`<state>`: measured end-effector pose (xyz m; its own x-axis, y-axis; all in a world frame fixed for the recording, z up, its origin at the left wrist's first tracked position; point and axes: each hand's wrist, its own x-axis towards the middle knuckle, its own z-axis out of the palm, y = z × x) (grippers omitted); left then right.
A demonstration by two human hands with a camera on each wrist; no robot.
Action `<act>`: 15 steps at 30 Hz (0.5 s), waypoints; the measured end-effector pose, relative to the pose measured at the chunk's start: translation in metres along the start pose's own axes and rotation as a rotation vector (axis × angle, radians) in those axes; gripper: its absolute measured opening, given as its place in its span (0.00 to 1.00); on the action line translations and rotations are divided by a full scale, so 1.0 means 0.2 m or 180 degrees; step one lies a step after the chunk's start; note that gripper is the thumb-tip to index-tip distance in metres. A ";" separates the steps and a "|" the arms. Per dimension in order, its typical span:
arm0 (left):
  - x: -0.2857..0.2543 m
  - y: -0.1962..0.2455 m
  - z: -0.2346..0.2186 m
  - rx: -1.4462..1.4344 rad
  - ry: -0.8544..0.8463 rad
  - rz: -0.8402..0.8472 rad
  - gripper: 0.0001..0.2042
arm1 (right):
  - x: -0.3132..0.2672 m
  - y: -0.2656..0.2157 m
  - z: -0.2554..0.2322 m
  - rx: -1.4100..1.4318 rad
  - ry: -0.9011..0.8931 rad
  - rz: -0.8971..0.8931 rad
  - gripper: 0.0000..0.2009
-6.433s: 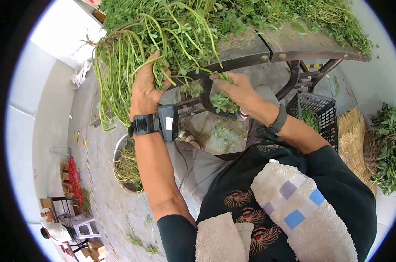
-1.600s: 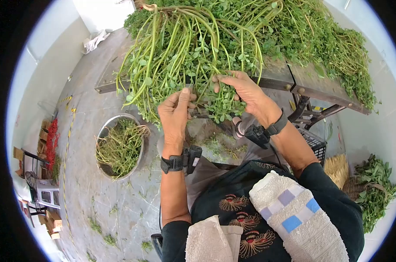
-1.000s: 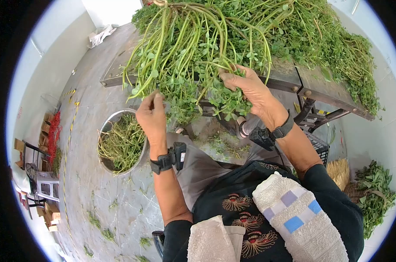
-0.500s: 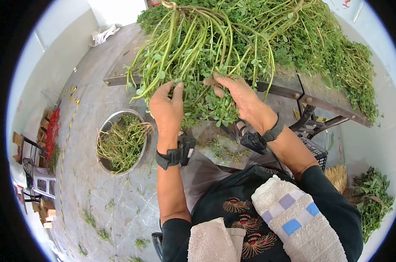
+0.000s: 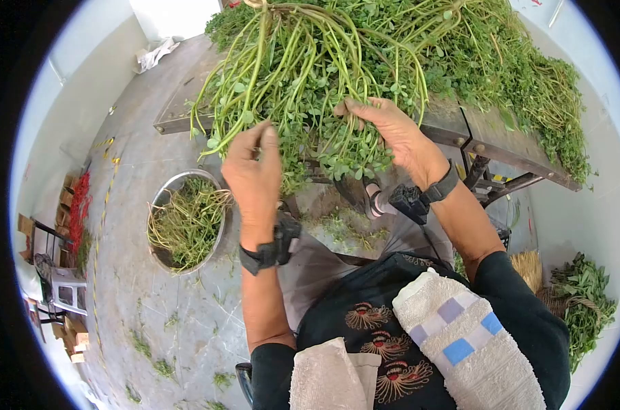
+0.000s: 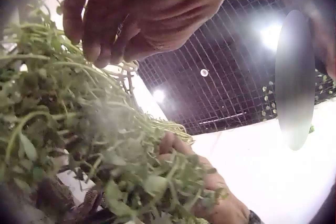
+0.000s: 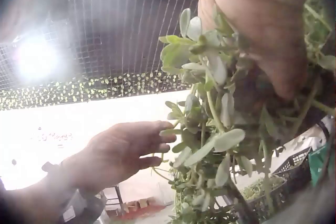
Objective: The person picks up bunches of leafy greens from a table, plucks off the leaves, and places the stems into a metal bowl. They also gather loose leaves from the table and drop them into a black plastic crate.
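A large purslane plant lies over the heap on the table, its root end at the back and its green stems hanging over the front edge. My right hand grips a bunch of leafy purslane tips, which dangle below the fingers. In the right wrist view those leaves hang beneath the palm. My left hand is at the hanging stems, left of the right hand. Seen from the right wrist, the left hand has loosely extended fingers right at the leaves.
The table bears a big heap of greens. A metal basin of pulled stems stands on the floor at left. At right are a straw bundle and a basket of leafy greens. Scraps litter the floor.
The plant, earlier lifted by the left hand, now lies with its root at the back. Over the last second, the left hand has gone in to the stems and drawn slightly left again.
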<state>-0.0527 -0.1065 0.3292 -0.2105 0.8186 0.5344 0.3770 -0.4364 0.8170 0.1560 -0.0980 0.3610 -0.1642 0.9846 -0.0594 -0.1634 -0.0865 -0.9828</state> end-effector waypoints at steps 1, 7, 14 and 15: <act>0.02 -0.03 -0.01 -0.0003 -0.0006 0.0002 0.10 | 0.00 0.00 -0.02 0.0001 0.0007 -0.0002 0.16; 0.03 -0.13 0.07 0.0478 -0.0358 0.0008 0.11 | -0.02 0.03 -0.02 -0.0232 -0.0022 0.0304 0.16; 0.02 -0.05 0.03 0.1248 -0.0191 0.0547 0.08 | -0.02 0.07 -0.02 -0.0304 -0.0227 -0.0063 0.17; 0.02 -0.04 0.02 0.1603 -0.0077 0.0933 0.07 | -0.02 0.07 -0.02 -0.0466 -0.0288 -0.0254 0.17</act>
<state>-0.0529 -0.0988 0.3244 -0.0141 0.7013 0.7127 0.8000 -0.4196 0.4288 0.1579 -0.1033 0.3463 -0.2444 0.9692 0.0294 -0.0373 0.0209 -0.9991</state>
